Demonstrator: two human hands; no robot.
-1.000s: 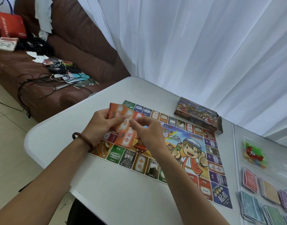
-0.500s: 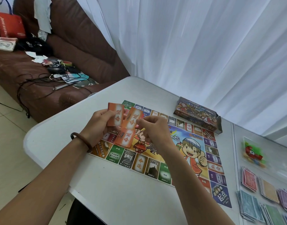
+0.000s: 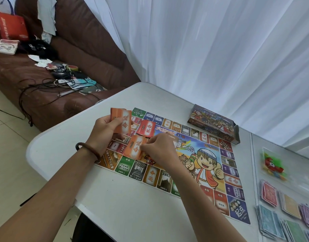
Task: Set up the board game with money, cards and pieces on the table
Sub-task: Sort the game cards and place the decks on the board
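**Both hands on cards over the game board**

The left hand [image 3: 106, 130], with a dark bracelet [image 3: 88, 151] at the wrist, is raised over the far-left corner of the game board [image 3: 207, 165]. Its thumb and fingers grip an orange stack [image 3: 121, 124]. The right hand [image 3: 159, 149] sits lower, knuckles up, its curled fingers pinching the edge of an orange pile [image 3: 134, 148] lying on the board's left part. A red pile [image 3: 146, 131] lies just beyond. Money stacks [image 3: 289, 215] sit right of the board on the counter [image 3: 115, 198].
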